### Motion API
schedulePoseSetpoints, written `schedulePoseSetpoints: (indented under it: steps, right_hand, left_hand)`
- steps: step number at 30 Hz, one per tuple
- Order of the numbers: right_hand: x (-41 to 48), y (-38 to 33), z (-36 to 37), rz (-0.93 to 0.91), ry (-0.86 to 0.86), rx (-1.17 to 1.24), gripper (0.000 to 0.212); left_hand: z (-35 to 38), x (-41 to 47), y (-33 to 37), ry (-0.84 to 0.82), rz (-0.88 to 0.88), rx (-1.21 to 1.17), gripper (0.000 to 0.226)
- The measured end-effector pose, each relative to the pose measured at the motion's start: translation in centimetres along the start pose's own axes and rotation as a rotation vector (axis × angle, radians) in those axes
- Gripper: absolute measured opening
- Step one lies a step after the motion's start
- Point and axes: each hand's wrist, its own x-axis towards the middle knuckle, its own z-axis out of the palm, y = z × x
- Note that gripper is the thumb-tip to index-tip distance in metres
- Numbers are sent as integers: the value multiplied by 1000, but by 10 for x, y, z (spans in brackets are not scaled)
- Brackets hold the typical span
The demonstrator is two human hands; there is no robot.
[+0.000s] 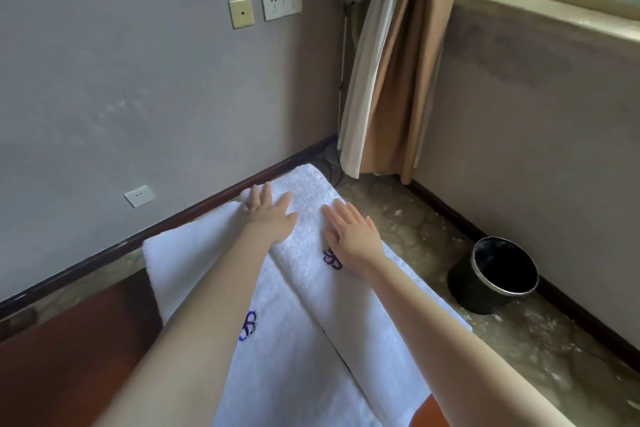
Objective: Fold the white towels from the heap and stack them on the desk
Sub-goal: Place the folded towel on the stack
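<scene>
The desk (69, 357) lies under both arms. Its red-brown wood shows left of the left arm and a little under the right forearm. On it a white towel (194, 274) is spread wide, from beside the left hand back toward the person. On top of it, under both palms, lies a narrower white strip (308, 198), and its long straight edge runs between the two arms. (I cannot tell if the strip is a second towel or the same towel turned over on itself.) A black bin (491, 277) stands on the floor, well to the right of the right hand.

The left hand (270, 215) lies flat on the far left edge of the strip, with fingers straight and spread, and it holds nothing. The right hand (353, 239) lies flat near it on the same strip, with fingers straight, and it also holds nothing. Both seem to press the cloth smooth. A purple logo (332, 258) shows at the heel of the right hand, and a second logo (248, 326) beside the left forearm.

I judge the task is somewhere in the middle. One lengthwise fold looks done, but the cloth is long, so cross folds are probably left. No finished stack shows near the hands. The heap is out of view, so I cannot say how many towels wait.
</scene>
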Motion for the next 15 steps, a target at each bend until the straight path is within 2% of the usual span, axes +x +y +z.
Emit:
schedulePoseSetpoints:
  steps: [5,9,15]
  right_hand:
    - [-22,3,-5,70,-16,31,47]
    - [-66,0,-9,34,139,-53,34]
    - [-144,-12,0,-38,24,94,62]
  left_hand:
    - [16,-27,9,159,13,-89,53]
    - [39,-60,25,186,12,-74,57]
    - [46,-84,37,148,6,-63,57]
